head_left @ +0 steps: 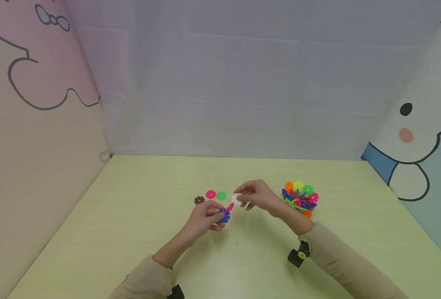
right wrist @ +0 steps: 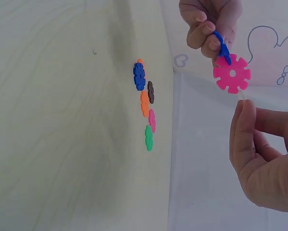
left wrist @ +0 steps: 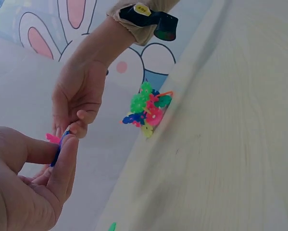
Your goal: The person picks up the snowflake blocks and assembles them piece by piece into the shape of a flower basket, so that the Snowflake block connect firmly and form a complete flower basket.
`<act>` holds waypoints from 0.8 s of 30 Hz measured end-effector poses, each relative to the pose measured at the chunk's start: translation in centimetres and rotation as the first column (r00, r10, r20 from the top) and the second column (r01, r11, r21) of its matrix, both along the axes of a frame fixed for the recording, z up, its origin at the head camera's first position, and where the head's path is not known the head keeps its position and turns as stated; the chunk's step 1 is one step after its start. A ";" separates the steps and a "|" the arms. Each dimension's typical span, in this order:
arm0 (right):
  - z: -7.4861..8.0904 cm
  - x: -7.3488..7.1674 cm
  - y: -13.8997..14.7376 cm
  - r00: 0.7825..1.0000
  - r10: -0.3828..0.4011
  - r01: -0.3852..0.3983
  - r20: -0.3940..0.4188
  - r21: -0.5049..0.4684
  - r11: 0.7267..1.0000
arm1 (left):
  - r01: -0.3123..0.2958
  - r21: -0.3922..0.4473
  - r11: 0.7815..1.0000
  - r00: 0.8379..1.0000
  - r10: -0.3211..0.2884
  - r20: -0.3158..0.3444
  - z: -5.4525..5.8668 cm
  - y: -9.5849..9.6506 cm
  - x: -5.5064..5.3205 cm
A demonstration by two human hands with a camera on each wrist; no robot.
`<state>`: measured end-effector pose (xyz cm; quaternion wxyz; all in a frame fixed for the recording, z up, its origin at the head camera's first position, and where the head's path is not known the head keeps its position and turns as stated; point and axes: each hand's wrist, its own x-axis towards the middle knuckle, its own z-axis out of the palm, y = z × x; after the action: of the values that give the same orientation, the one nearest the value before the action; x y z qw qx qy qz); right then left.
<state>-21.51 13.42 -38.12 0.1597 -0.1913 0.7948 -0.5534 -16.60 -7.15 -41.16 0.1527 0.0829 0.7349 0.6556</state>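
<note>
My left hand (head_left: pixel 204 216) pinches a blue snowflake disc (head_left: pixel 226 216) between thumb and fingers. A pink snowflake disc (right wrist: pixel 232 73) is joined edge-on to the blue one, standing across it. From the right, my right hand (head_left: pixel 260 197) pinches a white snowflake disc (head_left: pixel 236 199) by its edge, right at the rim of the pink disc. In the right wrist view the white disc is mostly hidden by the fingertips. Both hands are raised over the table, close together.
Loose snowflake discs lie behind the left hand: brown (head_left: pixel 199 200), pink (head_left: pixel 211 194) and green (head_left: pixel 221 195). The right wrist view also shows blue (right wrist: pixel 140 76) and orange (right wrist: pixel 144 103) discs there. A multicoloured cluster of joined discs (head_left: pixel 298 200) stands beyond the right forearm.
</note>
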 end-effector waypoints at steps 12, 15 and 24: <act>0.3 0.5 -0.6 0.999 -0.016 0.016 -0.045 0.002 1.000 | -0.045 -0.015 0.999 0.997 0.044 -0.069 0.4 0.4 0.1; 0.2 0.5 -0.7 0.998 -0.011 0.011 -0.069 0.001 1.000 | -0.058 -0.026 0.998 0.992 0.055 -0.117 0.5 0.7 0.3; -0.5 -1.2 -1.5 0.988 0.041 -0.037 -0.148 0.029 0.999 | -0.116 -0.008 0.993 0.987 0.114 -0.115 0.1 -0.4 0.1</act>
<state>-22.67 11.96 -38.57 0.1132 -0.2454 0.8077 -0.5239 -16.48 -7.51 -41.08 0.0729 0.0768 0.7507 0.6521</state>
